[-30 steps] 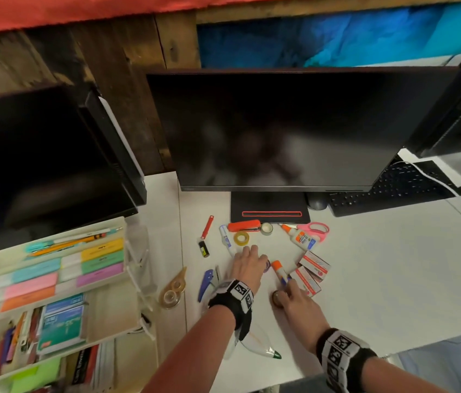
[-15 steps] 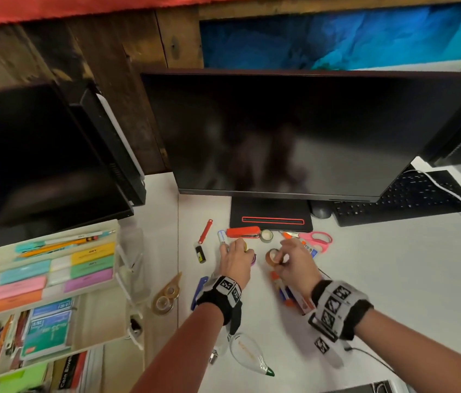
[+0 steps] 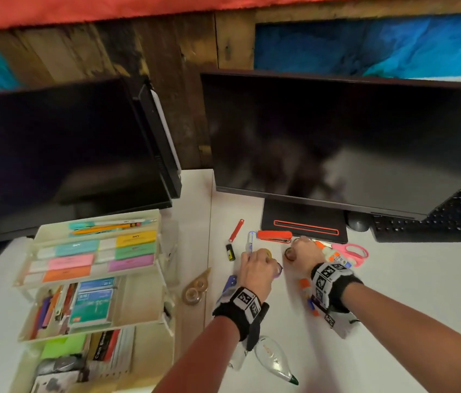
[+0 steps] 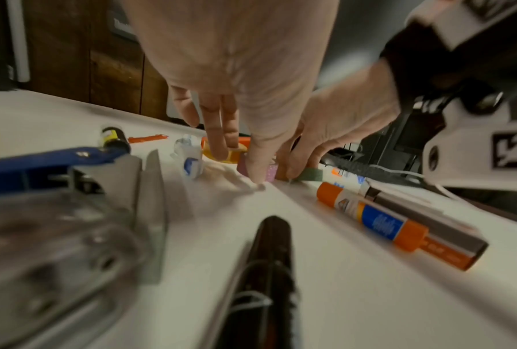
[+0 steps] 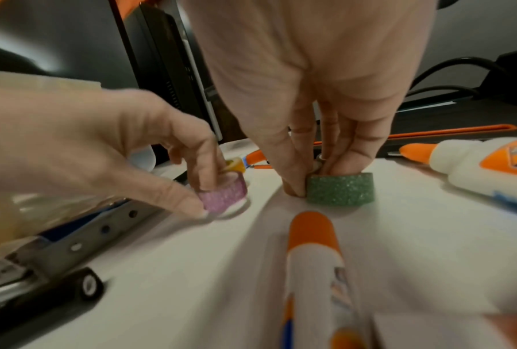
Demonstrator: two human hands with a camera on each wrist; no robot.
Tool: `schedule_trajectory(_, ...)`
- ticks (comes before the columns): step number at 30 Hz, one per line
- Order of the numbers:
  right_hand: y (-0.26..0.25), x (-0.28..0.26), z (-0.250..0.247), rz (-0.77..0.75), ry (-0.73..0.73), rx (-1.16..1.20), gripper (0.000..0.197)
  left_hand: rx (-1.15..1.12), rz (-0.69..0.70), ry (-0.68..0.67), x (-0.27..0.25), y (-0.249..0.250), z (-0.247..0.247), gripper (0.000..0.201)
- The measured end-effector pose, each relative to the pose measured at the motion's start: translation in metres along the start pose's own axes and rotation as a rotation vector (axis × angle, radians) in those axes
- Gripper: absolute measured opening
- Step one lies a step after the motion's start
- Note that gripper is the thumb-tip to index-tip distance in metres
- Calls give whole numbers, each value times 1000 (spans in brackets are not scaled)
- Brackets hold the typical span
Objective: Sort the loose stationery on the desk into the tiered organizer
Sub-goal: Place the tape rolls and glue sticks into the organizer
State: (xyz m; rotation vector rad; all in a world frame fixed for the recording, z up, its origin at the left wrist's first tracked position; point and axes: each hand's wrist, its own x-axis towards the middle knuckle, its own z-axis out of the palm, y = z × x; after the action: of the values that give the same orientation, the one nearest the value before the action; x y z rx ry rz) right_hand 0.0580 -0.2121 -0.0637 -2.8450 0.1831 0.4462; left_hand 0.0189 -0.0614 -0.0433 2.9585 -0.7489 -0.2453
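I have both hands down on the desk (image 3: 393,293) among the loose stationery, each taking a small glitter tape roll. My left hand (image 5: 108,151) pinches the pink tape roll (image 5: 224,197) between thumb and fingertips; a yellow tape roll (image 4: 224,153) sits just behind it, under the same fingers. My right hand (image 5: 320,94) has fingers hooked into the core of the green tape roll (image 5: 340,191) with the thumb on its outer wall. Both rolls rest on the desk, near each other; the tiered organizer (image 3: 96,265) stands well apart to my left, its upper trays already holding sticky notes and pens. Risk 1: the pinch on the pink roll is shallow and fingertip-only, so the roll may slip or tip on lift. Risk 2: the left fingers may drag the yellow roll along and drop it midway. Risk 3: the glue stick (image 5: 314,271) lies directly beneath my right wrist and the glue bottle (image 5: 484,165) just beside the green roll; a low withdrawal could knock either one rolling. Risk 4: the blue stapler (image 4: 57,160) lies in the left hand's path toward the organizer.
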Motion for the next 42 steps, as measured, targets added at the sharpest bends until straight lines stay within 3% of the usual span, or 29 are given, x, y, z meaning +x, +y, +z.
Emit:
schedule_trajectory(4, 2, -13, -6, 17, -7, 137, 18, -86, -1, 97, -32, -9, -27, 17)
schedule_trajectory(7, -10, -34, -23, 92, 53, 480, 7, -212, -1, 210, -67, -25, -52, 15)
schedule_trajectory(10, -36, -61, -38, 110, 122, 852, 15, -326, -60, 305, -105, -50, -73, 12)
schedule_trajectory(12, -60, -79, -46, 73, 120, 954, 16, -347, -127, 343, -131, -71, -86, 14)
schedule_trajectory(16, -120, -117, -46, -146, 80, 947, 26, -265, -200, 317, -182, -121, -85, 15)
schedule_trajectory(18, -151, -135, -41, -267, 37, 906, 24, -228, -189, 331, -201, -137, -81, 9)
schedule_trajectory(21, -194, -155, -28, -359, -43, 869, 20, -271, -184, 320, -210, -150, -68, 18)
schedule_trajectory(24, -225, -163, -17, -388, -17, 852, 27, -312, -213, 320, -215, -157, -63, 27)
schedule_trajectory(30, -249, -165, -17, -408, -45, 736, 25, -23, -263, 237, -222, -176, -62, 21)
schedule_trajectory(32, -253, -163, -19, -368, -89, 773, 27, 40, -205, 179, -216, -178, -66, 24)
schedule_trajectory(35, -258, -158, -23, -353, -215, 765, 19, 11, -168, -24, -208, -178, -72, 41)
schedule_trajectory(37, -262, -154, -25, -325, -222, 712, 18, 1, -143, -99, -207, -182, -69, 48)
schedule_trajectory(39, -267, -149, -24, -284, -197, 705, 18, 11, -123, -79, -208, -188, -65, 59)
schedule_trajectory(42, -268, -145, -23, -246, -192, 775, 24, -10, -132, -9, -207, -196, -64, 43)
